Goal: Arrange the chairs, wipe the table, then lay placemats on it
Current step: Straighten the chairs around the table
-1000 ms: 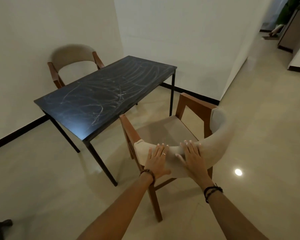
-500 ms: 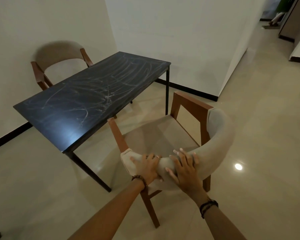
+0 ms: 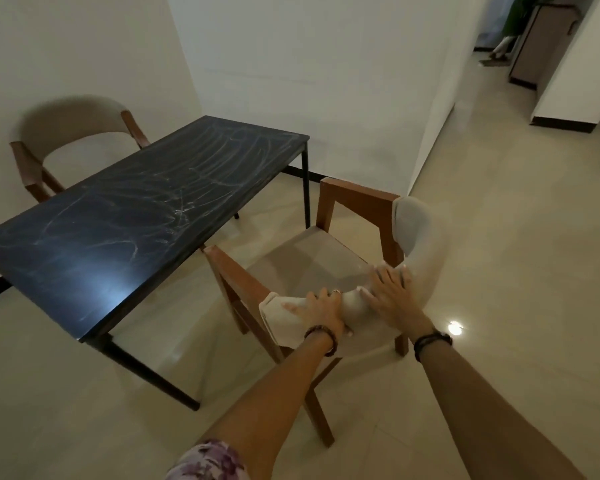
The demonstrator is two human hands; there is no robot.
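A wooden chair with a beige curved backrest (image 3: 418, 237) and beige seat stands at the near long side of a black table (image 3: 125, 223), seat facing the table. My left hand (image 3: 317, 311) grips the backrest's left end, and my right hand (image 3: 394, 296) lies on the backrest beside it, fingers spread over the padding. White smears streak the table top. A second matching chair (image 3: 66, 129) stands at the table's far side against the wall.
White walls close in behind and to the left of the table. Pale tiled floor (image 3: 534, 271) stretches to the right toward a corridor with a dark cabinet (image 3: 541, 39). A ceiling light reflects on the floor by the chair's rear leg.
Both hands have shifted along the backrest while the chair turned and slid nearer the table. My view has swung a little to the left.
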